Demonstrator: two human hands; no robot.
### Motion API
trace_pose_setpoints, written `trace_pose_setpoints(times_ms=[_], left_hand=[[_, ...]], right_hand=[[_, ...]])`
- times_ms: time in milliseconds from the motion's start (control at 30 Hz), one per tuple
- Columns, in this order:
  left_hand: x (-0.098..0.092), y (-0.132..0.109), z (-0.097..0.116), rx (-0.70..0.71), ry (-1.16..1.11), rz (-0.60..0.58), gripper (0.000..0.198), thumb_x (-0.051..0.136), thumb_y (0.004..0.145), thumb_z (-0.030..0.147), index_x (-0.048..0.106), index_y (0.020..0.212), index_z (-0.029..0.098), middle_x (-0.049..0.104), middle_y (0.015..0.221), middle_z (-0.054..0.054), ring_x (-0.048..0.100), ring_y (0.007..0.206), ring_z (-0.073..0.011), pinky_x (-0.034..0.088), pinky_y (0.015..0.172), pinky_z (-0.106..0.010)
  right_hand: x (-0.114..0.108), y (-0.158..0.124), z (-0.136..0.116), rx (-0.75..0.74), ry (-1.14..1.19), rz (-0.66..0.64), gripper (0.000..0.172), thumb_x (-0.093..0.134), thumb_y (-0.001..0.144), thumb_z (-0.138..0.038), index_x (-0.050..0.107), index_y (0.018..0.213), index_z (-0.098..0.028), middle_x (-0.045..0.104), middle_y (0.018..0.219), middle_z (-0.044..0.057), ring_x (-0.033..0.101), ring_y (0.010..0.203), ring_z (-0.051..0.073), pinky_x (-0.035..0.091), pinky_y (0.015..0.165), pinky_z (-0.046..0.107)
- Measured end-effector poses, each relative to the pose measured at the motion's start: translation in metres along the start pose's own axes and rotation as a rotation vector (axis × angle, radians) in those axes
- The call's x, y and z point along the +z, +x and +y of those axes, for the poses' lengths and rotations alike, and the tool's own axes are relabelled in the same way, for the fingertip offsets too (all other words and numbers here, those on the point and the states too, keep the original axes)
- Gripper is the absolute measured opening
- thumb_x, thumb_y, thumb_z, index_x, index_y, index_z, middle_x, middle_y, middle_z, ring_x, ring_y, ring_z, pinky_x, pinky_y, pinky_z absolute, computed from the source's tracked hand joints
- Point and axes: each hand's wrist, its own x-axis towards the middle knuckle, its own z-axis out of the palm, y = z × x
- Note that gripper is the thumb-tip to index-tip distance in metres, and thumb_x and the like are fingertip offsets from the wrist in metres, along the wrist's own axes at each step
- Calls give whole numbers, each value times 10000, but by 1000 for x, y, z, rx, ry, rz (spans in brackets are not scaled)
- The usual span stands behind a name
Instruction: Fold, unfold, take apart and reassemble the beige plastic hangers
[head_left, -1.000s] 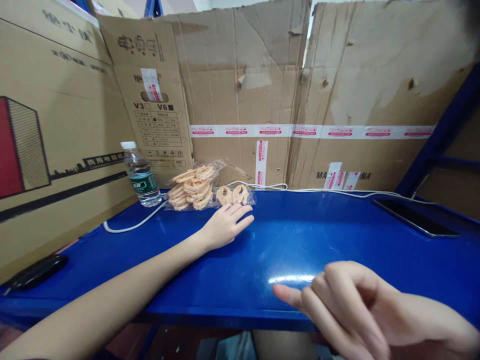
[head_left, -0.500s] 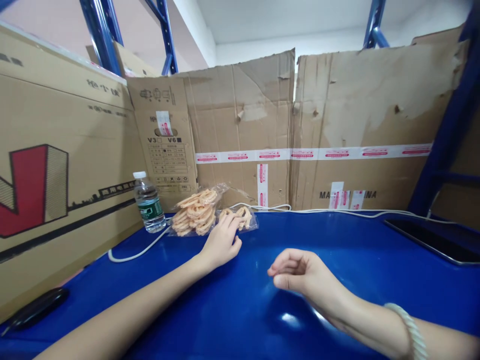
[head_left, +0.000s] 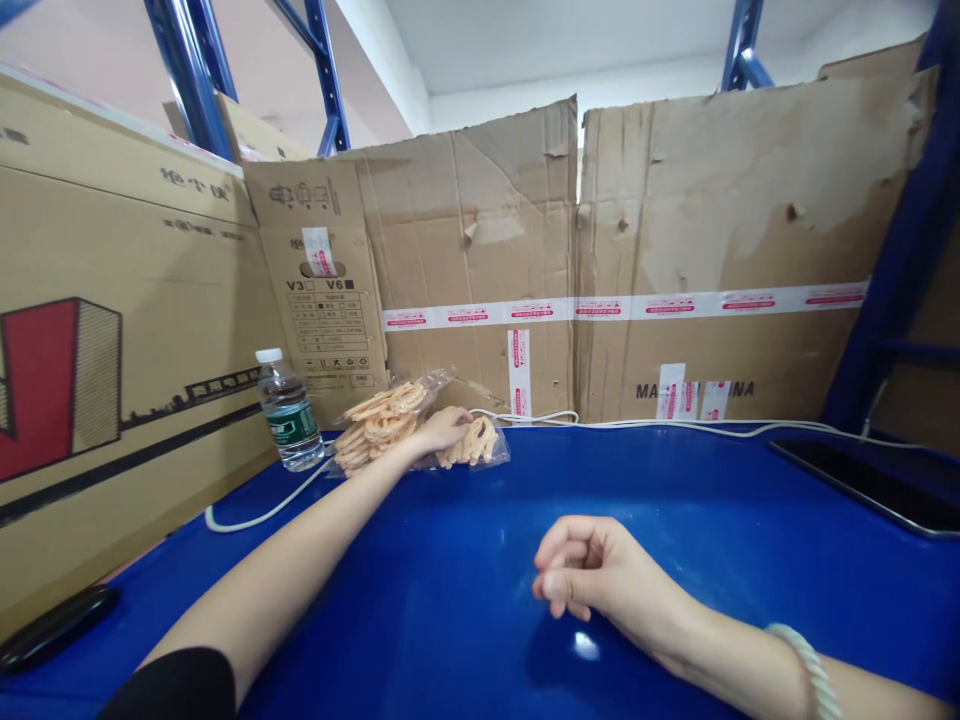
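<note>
Beige, ring-shaped pieces [head_left: 382,415] lie piled in a clear plastic bag [head_left: 496,448] toward the back of the blue table. A smaller cluster of rings [head_left: 474,442] shows at the bag's right side. My left hand [head_left: 444,430] reaches over the bag between the pile and this cluster, fingers stretched to the right. Its fingertips and thumb are partly hidden, with no firm grip visible. My right hand [head_left: 577,568] hovers above the table nearer to me, loosely curled, with a gap between thumb and fingers and nothing in it.
A water bottle [head_left: 289,412] stands left of the bag, beside a white cable [head_left: 247,526]. A dark flat device [head_left: 870,485] lies at the right, a black object [head_left: 60,628] at the left front. Cardboard [head_left: 480,250] walls the back; a large box [head_left: 142,330] stands left.
My left hand has moved farther back over the bag, uncovering the small ring cluster. My right hand is slightly lower, its fingers curled a little more. The view has shifted slightly.
</note>
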Motion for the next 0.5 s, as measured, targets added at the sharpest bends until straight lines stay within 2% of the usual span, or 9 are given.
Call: trace_pose_setpoints(times_ms=[67, 133, 267, 367, 500], left_hand=[[2, 1, -4, 9, -3, -40, 302, 578, 940, 315, 573, 1207, 175, 595, 1227, -93, 623, 1019, -230, 541, 854, -433], [4, 1, -6, 30, 0, -72, 306, 580, 938, 315, 572, 1209, 172, 596, 1226, -93, 623, 1020, -231, 541, 853, -435], [6, 1, -6, 86, 14, -116, 308, 580, 938, 317, 572, 1210, 173, 593, 1231, -93, 621, 1026, -235, 539, 858, -437], [9, -2, -4, 103, 29, -128, 323, 584, 936, 317, 563, 1223, 169, 590, 1235, -97, 620, 1031, -236, 538, 859, -444], [13, -8, 5, 87, 55, -131, 328, 587, 934, 317, 560, 1225, 167, 591, 1232, -97, 621, 1028, -237, 540, 855, -444]], right_hand=[[3, -3, 1, 34, -31, -47, 322, 877, 576, -320, 656, 716, -133, 723, 632, 41, 510, 375, 56, 262, 354, 152], [3, -6, -1, 66, -86, -87, 345, 851, 606, -401, 647, 693, -137, 677, 538, 9, 377, 282, 31, 175, 311, 168], [1, -8, -6, -18, -216, -103, 510, 659, 772, -612, 664, 597, -133, 434, 338, -64, 223, 298, 24, 132, 359, 201], [-1, -8, -10, -58, -240, -83, 615, 541, 837, -662, 679, 566, -128, 440, 370, -37, 256, 356, 43, 188, 419, 220], [-4, -4, -15, -77, -234, -5, 591, 554, 831, -646, 680, 569, -131, 506, 421, -1, 364, 400, 76, 254, 461, 234]])
